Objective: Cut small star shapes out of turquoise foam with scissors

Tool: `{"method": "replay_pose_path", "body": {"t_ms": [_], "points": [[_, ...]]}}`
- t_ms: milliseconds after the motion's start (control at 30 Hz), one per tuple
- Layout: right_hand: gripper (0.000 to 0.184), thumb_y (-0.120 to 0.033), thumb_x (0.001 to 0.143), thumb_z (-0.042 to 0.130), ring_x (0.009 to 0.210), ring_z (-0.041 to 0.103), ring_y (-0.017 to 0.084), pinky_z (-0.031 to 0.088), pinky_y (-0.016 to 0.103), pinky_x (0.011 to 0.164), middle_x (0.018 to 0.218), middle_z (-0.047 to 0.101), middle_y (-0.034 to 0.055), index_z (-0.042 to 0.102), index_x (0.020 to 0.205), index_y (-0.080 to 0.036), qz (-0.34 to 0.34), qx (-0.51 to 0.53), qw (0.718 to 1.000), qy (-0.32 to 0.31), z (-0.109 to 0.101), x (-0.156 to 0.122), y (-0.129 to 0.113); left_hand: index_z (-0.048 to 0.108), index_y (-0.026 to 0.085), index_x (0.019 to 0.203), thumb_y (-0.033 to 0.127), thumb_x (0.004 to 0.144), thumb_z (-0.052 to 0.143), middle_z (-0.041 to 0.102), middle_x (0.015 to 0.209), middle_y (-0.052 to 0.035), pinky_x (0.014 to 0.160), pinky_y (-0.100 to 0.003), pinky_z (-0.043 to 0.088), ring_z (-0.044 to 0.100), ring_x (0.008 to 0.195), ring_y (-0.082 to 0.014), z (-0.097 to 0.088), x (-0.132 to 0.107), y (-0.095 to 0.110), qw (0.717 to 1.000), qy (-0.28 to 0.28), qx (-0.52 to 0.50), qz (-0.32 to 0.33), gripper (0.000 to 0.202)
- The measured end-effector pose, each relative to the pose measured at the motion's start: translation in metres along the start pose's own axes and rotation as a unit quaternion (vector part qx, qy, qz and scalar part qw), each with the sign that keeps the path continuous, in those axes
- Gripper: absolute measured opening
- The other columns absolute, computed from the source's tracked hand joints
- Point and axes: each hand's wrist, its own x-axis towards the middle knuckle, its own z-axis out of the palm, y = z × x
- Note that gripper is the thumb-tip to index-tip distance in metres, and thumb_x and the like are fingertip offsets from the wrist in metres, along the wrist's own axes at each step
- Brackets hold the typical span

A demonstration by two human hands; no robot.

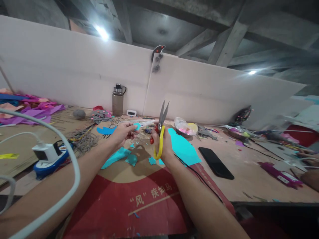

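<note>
My right hand (pixel 163 142) grips a pair of scissors (pixel 161 127) with yellow and red handles, blades pointing up and slightly apart. My left hand (pixel 124 132) pinches a small teal paper piece (pixel 137 125) just left of the blades. Both hands hover above a cardboard work surface (pixel 139 196) with red print. Teal paper scraps (pixel 116 156) lie under my hands, and a larger teal sheet (pixel 183 147) lies to the right of the scissors.
A black phone (pixel 215 162) lies right of the teal sheet. A grey water bottle (pixel 118 100) stands by the white back wall. A white charger on a blue power strip (pixel 48 156) sits at left, with cables. Purple paper (pixel 32 113) piles far left; clutter fills the right side.
</note>
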Motion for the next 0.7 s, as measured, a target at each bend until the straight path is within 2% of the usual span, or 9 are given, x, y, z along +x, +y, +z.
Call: {"method": "replay_pose_path", "body": {"t_ms": [100, 233, 367, 467, 600, 700], "points": [[0.04, -0.041, 0.083, 0.063, 0.058, 0.052, 0.012, 0.046, 0.025, 0.055, 0.081, 0.057, -0.0032, 0.057, 0.119, -0.023, 0.006, 0.003, 1.0, 0.023, 0.001, -0.001, -0.003, 0.062, 0.014, 0.077, 0.029, 0.07, 0.085, 0.073, 0.067, -0.008, 0.044, -0.02, 0.043, 0.058, 0.044, -0.0102, 0.002, -0.001, -0.002, 1.0, -0.011, 0.018, 0.008, 0.029], [0.038, -0.037, 0.078, 0.066, 0.048, 0.045, 0.01, 0.043, 0.025, 0.048, 0.07, 0.049, -0.0075, 0.055, 0.112, -0.022, 0.031, 0.054, 0.998, 0.014, 0.003, -0.001, -0.014, 0.06, 0.016, 0.079, 0.036, 0.065, 0.089, 0.073, 0.065, -0.0062, 0.045, -0.021, 0.043, 0.058, 0.044, -0.0104, 0.01, -0.006, -0.004, 0.999, -0.037, 0.03, 0.015, 0.038], [0.041, -0.04, 0.076, 0.072, 0.054, 0.051, 0.011, 0.047, 0.025, 0.053, 0.072, 0.052, -0.0065, 0.055, 0.109, -0.022, 0.017, 0.116, 0.993, -0.008, 0.002, -0.004, -0.024, 0.062, 0.016, 0.086, 0.043, 0.066, 0.089, 0.071, 0.063, -0.0024, 0.045, -0.022, 0.044, 0.059, 0.045, -0.0117, 0.016, -0.012, -0.006, 0.995, -0.076, 0.057, 0.019, 0.043], [0.043, -0.041, 0.074, 0.078, 0.058, 0.053, 0.011, 0.048, 0.025, 0.055, 0.074, 0.055, -0.0056, 0.056, 0.106, -0.022, 0.016, 0.13, 0.991, -0.034, 0.001, -0.005, -0.023, 0.062, 0.017, 0.084, 0.045, 0.068, 0.087, 0.069, 0.061, -0.0014, 0.046, -0.023, 0.044, 0.06, 0.047, -0.0125, 0.018, -0.014, -0.008, 0.992, -0.094, 0.082, 0.02, 0.042], [0.048, -0.041, 0.07, 0.085, 0.046, 0.047, 0.009, 0.04, 0.025, 0.043, 0.073, 0.054, -0.0068, 0.055, 0.104, -0.024, 0.039, 0.145, 0.987, -0.058, 0.003, -0.003, -0.014, 0.062, 0.016, 0.079, 0.046, 0.068, 0.087, 0.071, 0.065, -0.0027, 0.046, -0.023, 0.043, 0.061, 0.048, -0.0118, 0.018, -0.015, -0.009, 0.99, -0.094, 0.098, 0.026, 0.041], [0.049, -0.038, 0.067, 0.087, 0.046, 0.046, 0.009, 0.04, 0.025, 0.04, 0.074, 0.054, -0.006, 0.055, 0.102, -0.025, 0.046, 0.151, 0.986, -0.052, 0.003, -0.002, -0.011, 0.063, 0.016, 0.081, 0.046, 0.067, 0.088, 0.07, 0.064, -0.002, 0.047, -0.024, 0.044, 0.061, 0.048, -0.012, 0.019, -0.015, -0.008, 0.991, -0.092, 0.095, 0.035, 0.042]]}}
